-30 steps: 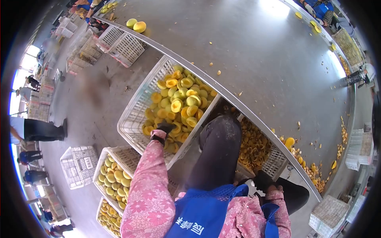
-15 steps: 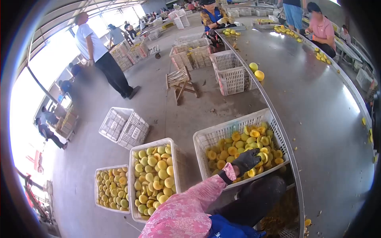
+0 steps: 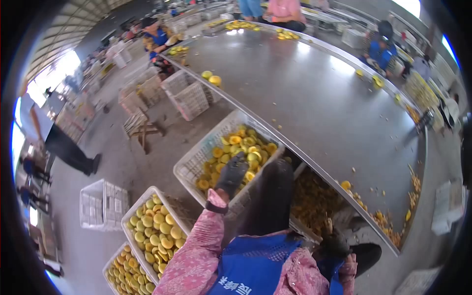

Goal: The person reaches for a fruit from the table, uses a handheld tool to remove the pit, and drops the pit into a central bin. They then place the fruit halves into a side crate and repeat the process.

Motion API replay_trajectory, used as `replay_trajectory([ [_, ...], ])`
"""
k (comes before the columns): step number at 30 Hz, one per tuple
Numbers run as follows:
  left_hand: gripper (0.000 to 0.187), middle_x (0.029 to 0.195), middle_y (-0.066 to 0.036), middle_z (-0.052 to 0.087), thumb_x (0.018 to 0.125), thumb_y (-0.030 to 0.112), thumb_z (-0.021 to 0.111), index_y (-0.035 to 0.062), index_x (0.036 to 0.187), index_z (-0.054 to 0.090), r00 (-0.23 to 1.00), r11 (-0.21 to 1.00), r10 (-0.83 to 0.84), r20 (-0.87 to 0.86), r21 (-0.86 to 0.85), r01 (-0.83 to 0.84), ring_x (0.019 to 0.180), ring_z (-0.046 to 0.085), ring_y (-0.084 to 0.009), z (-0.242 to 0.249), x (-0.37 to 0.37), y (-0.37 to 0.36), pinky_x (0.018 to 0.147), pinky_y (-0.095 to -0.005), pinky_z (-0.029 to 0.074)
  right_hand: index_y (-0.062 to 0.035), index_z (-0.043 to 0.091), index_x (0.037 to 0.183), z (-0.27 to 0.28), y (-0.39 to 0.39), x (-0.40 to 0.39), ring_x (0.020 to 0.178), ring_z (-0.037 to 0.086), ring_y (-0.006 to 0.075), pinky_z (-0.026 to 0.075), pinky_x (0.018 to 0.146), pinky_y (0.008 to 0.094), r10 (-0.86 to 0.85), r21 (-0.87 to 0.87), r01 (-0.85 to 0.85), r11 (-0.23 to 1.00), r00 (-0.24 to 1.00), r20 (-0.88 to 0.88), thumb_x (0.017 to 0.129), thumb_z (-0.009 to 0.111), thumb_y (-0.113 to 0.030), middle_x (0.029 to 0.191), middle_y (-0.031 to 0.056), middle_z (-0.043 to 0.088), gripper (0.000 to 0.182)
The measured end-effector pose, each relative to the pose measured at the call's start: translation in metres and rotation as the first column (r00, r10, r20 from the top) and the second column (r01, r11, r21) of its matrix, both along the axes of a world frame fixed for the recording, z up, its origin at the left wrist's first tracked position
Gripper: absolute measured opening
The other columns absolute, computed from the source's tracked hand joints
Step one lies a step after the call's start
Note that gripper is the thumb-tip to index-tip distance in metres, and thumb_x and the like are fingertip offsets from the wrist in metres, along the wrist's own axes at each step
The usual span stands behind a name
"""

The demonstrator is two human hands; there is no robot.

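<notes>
My left hand (image 3: 232,174), in a dark glove, reaches into a white plastic crate (image 3: 189,164) of halved yellow-green fruit (image 3: 236,142) that look like peaches or apricots. It lies on the halves with fingers stretched forward, their tips partly hidden. My right hand (image 3: 335,245), also dark-gloved, is low beside the metal table's near edge. Its fingers look closed around something small with a pale tip, which I cannot make out. Behind that hand, under the table, lies a brown heap of scraps (image 3: 314,196).
The long metal table (image 3: 305,98) runs along my right, with pits and scraps (image 3: 388,223) at its near corner. Two fruits (image 3: 211,78) rest by its edge. Filled crates (image 3: 157,231), an empty crate (image 3: 103,204) and a wooden stool (image 3: 142,128) stand left. Several people work around.
My view has turned right, so the table's near corner and my right hand now show. My left hand remains in the crate, now over the nearer part of the fruit.
</notes>
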State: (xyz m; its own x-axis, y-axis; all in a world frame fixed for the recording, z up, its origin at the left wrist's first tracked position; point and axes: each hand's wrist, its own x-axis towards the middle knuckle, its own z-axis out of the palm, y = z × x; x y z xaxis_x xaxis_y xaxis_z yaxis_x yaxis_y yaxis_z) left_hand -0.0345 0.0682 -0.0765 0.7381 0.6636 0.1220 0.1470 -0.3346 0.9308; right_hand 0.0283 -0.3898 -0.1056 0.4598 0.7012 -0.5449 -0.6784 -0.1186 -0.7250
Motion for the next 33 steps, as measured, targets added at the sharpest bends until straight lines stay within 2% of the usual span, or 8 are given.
replay_trajectory([
  [1,0.038,0.093,-0.001,0.060,0.085,0.011,0.059,0.0014,0.121,0.052,1.000,0.990,-0.001,0.024,-0.141,0.004,0.066,0.048,-0.0045,0.013,-0.001,-0.009,0.060,-0.0192,0.043,-0.0067,0.053,0.103,0.074,0.020,-0.026,0.063,0.059,0.0126,0.046,0.048,0.0281,0.009,-0.235,0.127,0.964,0.864,0.504,0.082,0.062,-0.023,0.079,0.0064,0.061,0.028],
  [9,0.038,0.096,-0.003,0.061,0.086,0.009,0.057,0.0024,0.123,0.051,0.882,0.910,-0.407,0.238,0.185,0.371,0.076,0.052,-0.0036,0.062,0.087,-0.073,0.063,-0.0175,0.043,-0.0083,0.054,0.110,0.117,-0.064,-0.019,0.053,0.050,0.0054,0.037,0.043,0.0184,-0.719,0.020,0.838,0.545,0.455,0.525,0.086,0.059,-0.020,0.067,-0.0029,0.053,0.026],
  [11,0.037,0.103,-0.006,0.061,0.086,0.009,0.056,0.0011,0.122,0.051,0.870,0.875,-0.477,0.126,-0.025,0.484,0.089,0.055,-0.0076,0.073,0.108,-0.102,0.075,-0.0207,0.045,-0.0080,0.054,0.109,0.117,-0.083,-0.008,0.051,0.048,0.0053,0.036,0.042,0.0188,-0.750,0.040,0.878,0.478,0.383,0.539,0.086,0.059,-0.019,0.066,-0.0025,0.052,0.026],
  [17,0.050,0.108,-0.018,0.060,0.082,0.034,0.057,0.0017,0.120,0.052,0.667,0.524,-0.337,-0.665,0.456,0.719,0.098,0.059,-0.0289,0.089,0.178,-0.142,0.088,-0.0333,0.044,-0.0073,0.052,0.106,0.103,-0.144,0.039,0.046,0.043,0.0051,0.035,0.040,0.0202,-0.751,0.221,0.952,0.212,0.014,0.660,0.087,0.057,-0.019,0.065,0.0000,0.051,0.023],
  [19,0.057,0.113,-0.020,0.057,0.080,0.043,0.055,0.0015,0.119,0.052,0.415,0.224,-0.347,-0.841,0.355,0.907,0.104,0.055,-0.0346,0.106,0.198,-0.140,0.091,-0.0367,0.042,-0.0069,0.051,0.112,0.080,-0.172,0.056,0.046,0.043,0.0060,0.036,0.041,0.0198,-0.718,0.187,0.979,0.083,-0.072,0.692,0.088,0.055,-0.016,0.068,0.0004,0.052,0.026],
  [21,0.056,0.113,-0.020,0.057,0.080,0.043,0.055,0.0012,0.118,0.053,0.102,0.384,-0.331,-0.938,-0.035,0.923,0.107,0.053,-0.0344,0.098,0.226,-0.143,0.092,-0.0369,0.042,-0.0085,0.051,0.110,0.061,-0.184,0.070,0.049,0.044,0.0059,0.037,0.044,0.0189,-0.693,0.201,0.978,-0.054,-0.182,0.698,0.087,0.056,-0.016,0.070,-0.0003,0.052,0.024],
  [29,0.076,0.115,-0.025,0.054,0.079,0.039,0.063,-0.0038,0.132,0.030,-0.206,0.276,-0.523,-0.827,-0.393,0.877,0.107,0.054,-0.0332,0.106,0.260,-0.256,0.092,-0.0357,0.041,-0.0084,0.046,0.116,0.069,-0.174,0.098,0.055,0.047,0.0027,0.039,0.044,0.0175,-0.575,-0.086,0.990,-0.116,0.004,0.818,0.088,0.054,-0.009,0.081,0.0000,0.055,0.030],
  [33,0.077,0.116,-0.018,0.051,0.078,0.030,0.067,0.0015,0.136,0.025,-0.220,0.255,-0.911,-0.350,-0.895,0.367,0.103,0.053,-0.0228,0.084,0.265,-0.341,0.089,-0.0305,0.042,-0.0084,0.040,0.122,0.072,-0.172,0.094,0.059,0.048,0.0030,0.043,0.048,0.0179,-0.591,-0.127,0.980,-0.156,0.010,0.807,0.087,0.055,-0.008,0.095,0.0019,0.056,0.038],
])
